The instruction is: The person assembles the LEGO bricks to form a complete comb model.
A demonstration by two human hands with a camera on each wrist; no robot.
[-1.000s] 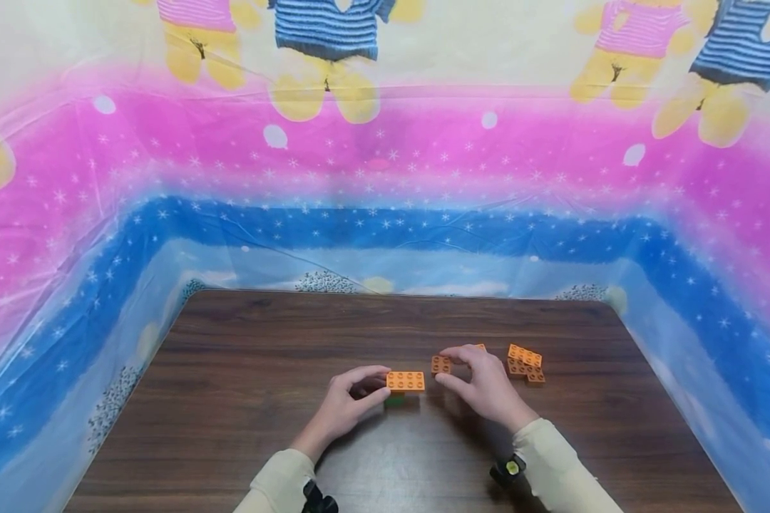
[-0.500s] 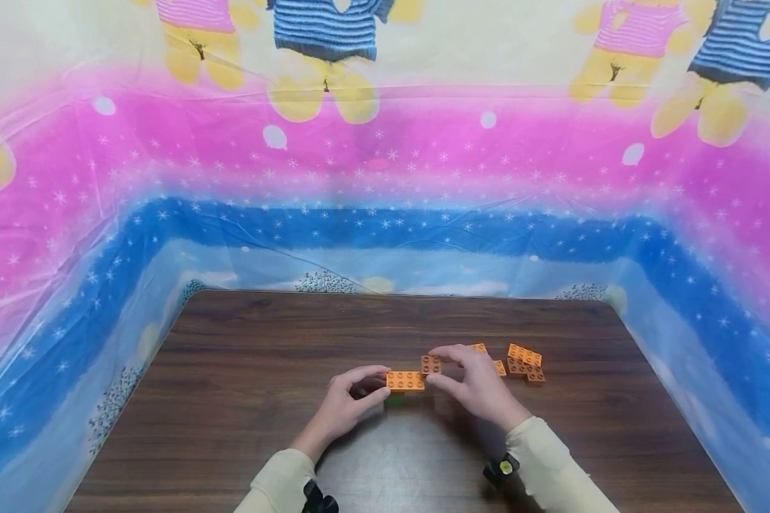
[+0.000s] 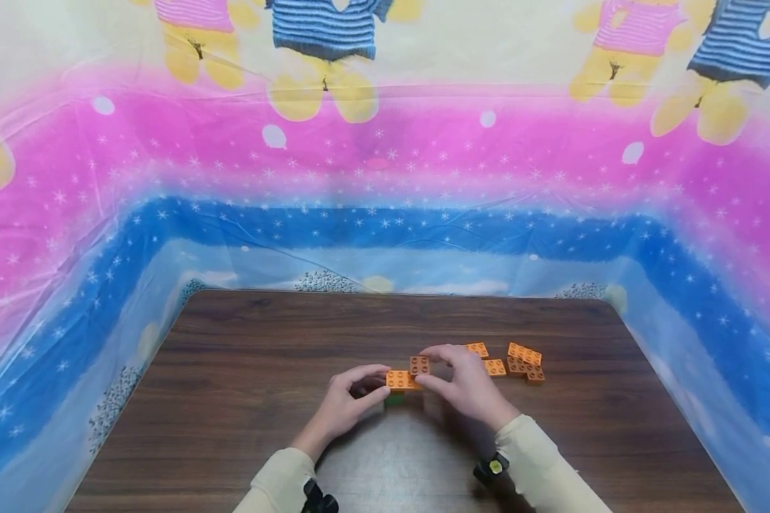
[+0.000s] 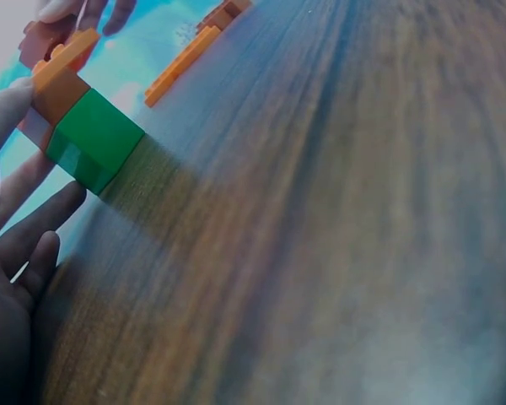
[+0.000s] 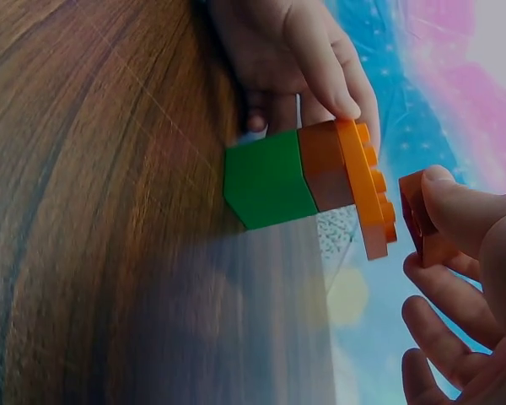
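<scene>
In the right wrist view a stack stands on the table: a green block (image 5: pixel 270 181) at the bottom, a brown brick (image 5: pixel 320 148) over it, and a thin orange brick (image 5: pixel 365 186) across the top, overhanging one side. My left hand (image 3: pixel 345 405) holds the stack from the left, fingertips at the upper bricks. Between thumb and fingers, my right hand (image 3: pixel 476 388) pinches a small brown brick (image 3: pixel 419 365). That brick hangs above the overhanging right end of the orange one, with a gap between them in the right wrist view.
Right of my right hand lie two thin orange bricks (image 3: pixel 495 368). Farther right, another orange brick (image 3: pixel 525 354) sits by brown bricks (image 3: pixel 535 374). The dark wooden table (image 3: pixel 231 342) ends at a printed fabric backdrop (image 3: pixel 385 228).
My right hand has moved left with the brown brick, from beside the stack to over the orange brick's right end. More loose orange bricks show behind it. My left hand has stayed put.
</scene>
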